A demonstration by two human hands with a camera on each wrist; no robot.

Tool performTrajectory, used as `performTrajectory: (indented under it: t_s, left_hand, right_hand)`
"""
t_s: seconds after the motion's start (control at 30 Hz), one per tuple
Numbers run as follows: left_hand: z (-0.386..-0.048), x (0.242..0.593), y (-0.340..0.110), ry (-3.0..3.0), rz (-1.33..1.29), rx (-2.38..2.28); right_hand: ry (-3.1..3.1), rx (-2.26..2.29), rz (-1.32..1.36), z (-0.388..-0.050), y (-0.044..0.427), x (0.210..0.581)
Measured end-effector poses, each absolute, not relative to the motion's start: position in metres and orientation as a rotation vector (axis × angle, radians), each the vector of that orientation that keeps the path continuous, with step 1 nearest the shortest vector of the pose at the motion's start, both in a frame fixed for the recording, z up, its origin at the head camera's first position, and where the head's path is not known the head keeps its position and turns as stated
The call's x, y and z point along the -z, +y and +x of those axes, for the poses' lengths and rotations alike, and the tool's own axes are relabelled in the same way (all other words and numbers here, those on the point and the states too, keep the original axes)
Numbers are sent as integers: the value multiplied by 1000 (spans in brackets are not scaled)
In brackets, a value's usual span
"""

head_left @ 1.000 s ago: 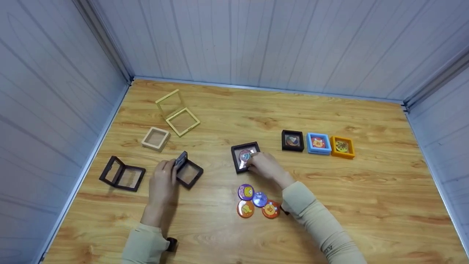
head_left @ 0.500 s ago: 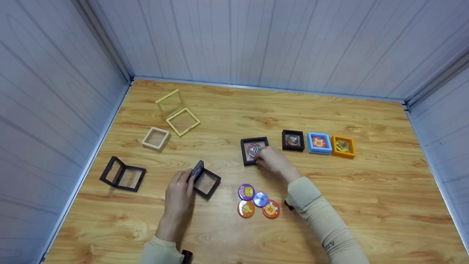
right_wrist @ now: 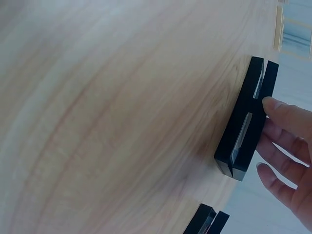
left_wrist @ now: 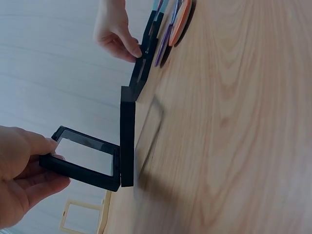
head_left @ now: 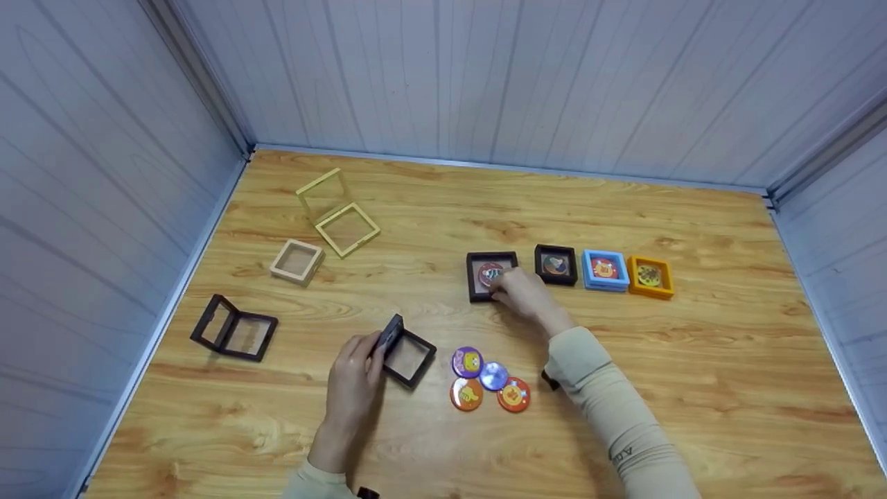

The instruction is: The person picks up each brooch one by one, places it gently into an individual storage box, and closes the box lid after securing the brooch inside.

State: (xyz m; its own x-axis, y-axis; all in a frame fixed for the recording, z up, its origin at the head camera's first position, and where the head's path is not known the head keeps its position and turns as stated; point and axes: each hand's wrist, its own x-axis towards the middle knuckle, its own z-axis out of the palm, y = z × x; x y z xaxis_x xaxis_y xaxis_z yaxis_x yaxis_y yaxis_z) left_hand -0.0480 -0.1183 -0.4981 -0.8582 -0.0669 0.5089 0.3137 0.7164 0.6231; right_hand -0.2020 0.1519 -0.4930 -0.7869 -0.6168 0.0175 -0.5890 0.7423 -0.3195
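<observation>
My left hand pinches the raised lid of a black square display frame. In the left wrist view this frame's lid stands between thumb and fingers, hinged to its upright-looking base. Over to the right, my right hand holds a second black display frame by its near right part, with a round badge inside. Seen from the right wrist, the thumb lies at the edge of that frame, which looks nearly closed; the fingers are curled beside it.
Loose round badges lie in front: purple, orange, blue and red. Filled black, blue and yellow frames form a row. At left are yellow, beige and black frames.
My left hand has slid the opened black frame rightward and slightly nearer. My right hand has moved the badge-filled black frame right and back, turning it straighter, close to the row.
</observation>
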Motion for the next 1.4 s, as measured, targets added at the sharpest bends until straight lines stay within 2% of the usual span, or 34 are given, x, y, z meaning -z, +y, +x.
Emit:
performTrajectory:
  t_s: [0.9,1.4]
  left_hand:
    - [-35,501,-101,-2394,-212,1019]
    - [-35,503,-97,-2401,-218,1035]
  right_hand:
    - [2905,510,-793,-216,165,493]
    - [3017,545,-956,-207,163,491]
